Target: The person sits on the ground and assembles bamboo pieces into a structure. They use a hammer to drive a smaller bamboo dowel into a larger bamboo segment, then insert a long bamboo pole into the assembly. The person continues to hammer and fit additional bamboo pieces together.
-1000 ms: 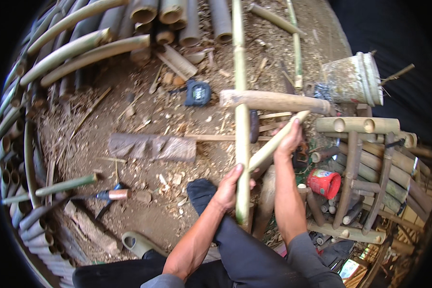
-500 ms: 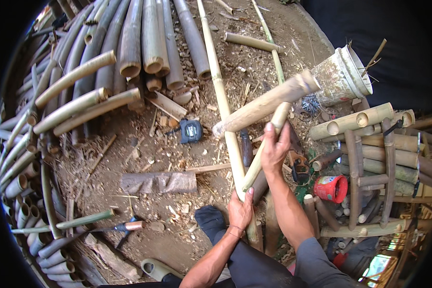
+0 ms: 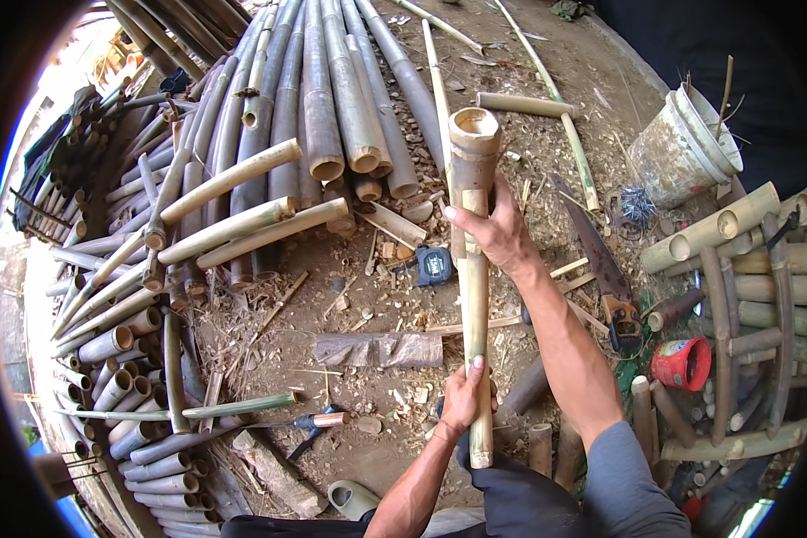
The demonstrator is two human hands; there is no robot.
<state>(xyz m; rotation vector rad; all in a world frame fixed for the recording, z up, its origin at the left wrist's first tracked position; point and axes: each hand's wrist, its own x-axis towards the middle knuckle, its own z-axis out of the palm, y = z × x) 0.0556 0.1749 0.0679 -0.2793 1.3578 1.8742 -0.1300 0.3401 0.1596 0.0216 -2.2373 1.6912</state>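
Bamboo stick (image 3: 478,296) centre, L hand (image 3: 463,397) fingers curled round near part, R hand (image 3: 504,231) fingers clasping far part by thick tube (image 3: 472,166); prob. light, stiff, slightly slick, best held approx. both ends.

We are holding a slim, pale bamboo piece (image 3: 477,287) pointing away from us; it is overlapping a thicker bamboo tube (image 3: 473,161), whose round, hollow end is showing, while a long bamboo pole (image 3: 437,81) is stretching out beyond.

brown dirt floor (image 3: 282,363), scattered pale chips (image 3: 421,394), bright daylight (image 3: 85,54) upper left
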